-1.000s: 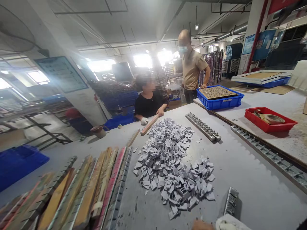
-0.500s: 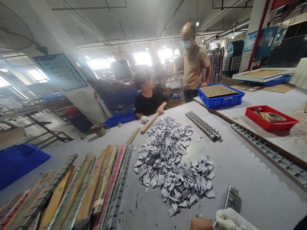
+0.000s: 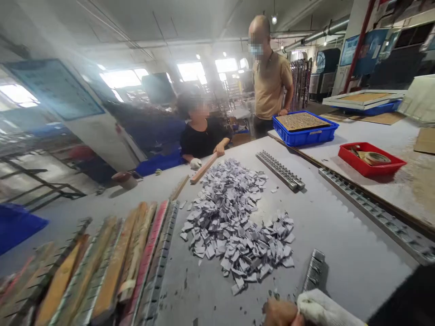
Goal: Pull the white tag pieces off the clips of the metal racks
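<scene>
My left hand point(image 3: 280, 312), bare, is at the bottom edge with its fingers curled; what they hold, if anything, is hidden. Right beside it, my right hand point(image 3: 322, 309) wears a white glove, its fingers bent and pressed close to the left hand. A metal bar with notches point(image 3: 314, 270) runs down to the gloved fingers, its near end hidden behind them. I cannot tell whether either hand grips it. Just beyond lies a large heap of small white flat pieces point(image 3: 234, 217) on the table point(image 3: 204, 296).
Several wooden and metal strips point(image 3: 112, 267) lie at left. Pegged metal bars point(image 3: 280, 170) and a long pegged bar point(image 3: 367, 210) lie at right, near a red tray point(image 3: 372, 159) and blue crate point(image 3: 306, 129). A seated co-worker point(image 3: 200, 133) holds a wooden strip point(image 3: 204, 168); another person point(image 3: 272, 83) stands behind.
The view has shifted, so the scene sits further left and higher. More of my hands and the dark right sleeve shows. The hands stay close together by the metal bar.
</scene>
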Demonstrator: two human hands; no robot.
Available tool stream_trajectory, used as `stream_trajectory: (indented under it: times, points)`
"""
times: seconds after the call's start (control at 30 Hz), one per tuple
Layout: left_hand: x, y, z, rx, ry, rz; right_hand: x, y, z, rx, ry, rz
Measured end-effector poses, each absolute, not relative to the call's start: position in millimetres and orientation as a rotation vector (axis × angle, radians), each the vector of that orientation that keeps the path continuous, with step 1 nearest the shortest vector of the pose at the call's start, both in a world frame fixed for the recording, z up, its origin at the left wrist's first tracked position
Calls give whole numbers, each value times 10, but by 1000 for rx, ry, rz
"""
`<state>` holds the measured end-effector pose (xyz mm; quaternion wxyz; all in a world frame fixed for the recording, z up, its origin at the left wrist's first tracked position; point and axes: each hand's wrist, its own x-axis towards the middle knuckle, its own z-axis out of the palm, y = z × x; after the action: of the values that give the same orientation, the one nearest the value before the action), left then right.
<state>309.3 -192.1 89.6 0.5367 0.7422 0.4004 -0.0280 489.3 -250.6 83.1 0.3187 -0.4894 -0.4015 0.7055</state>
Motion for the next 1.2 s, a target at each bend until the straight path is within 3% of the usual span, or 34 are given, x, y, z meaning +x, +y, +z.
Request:
stream_trajectory:
  times: [0.13, 0.3, 0.57, 0.97, 1.2]
  points:
    - [3109, -2119, 1281, 1735, 931, -30, 4914, -2689, 1075, -1392, -886, 1901]
    - [3118, -2204, 1649, 1770, 790, -71, 5523, -2647, 1269, -1776, -963, 1505]
    - [3102, -2377, 1512, 2031, 801, -276, 5840, -2395, 1111, -2376, -1928, 1035]
    - [3182, -2401, 1521, 2131, 821, -312, 5754, -1851, 1367, -2343, -2366, 1320]
    - [3149, -2357, 1534, 2068, 819, -252, 5663, -1920, 1335, -2381, -2327, 1272]
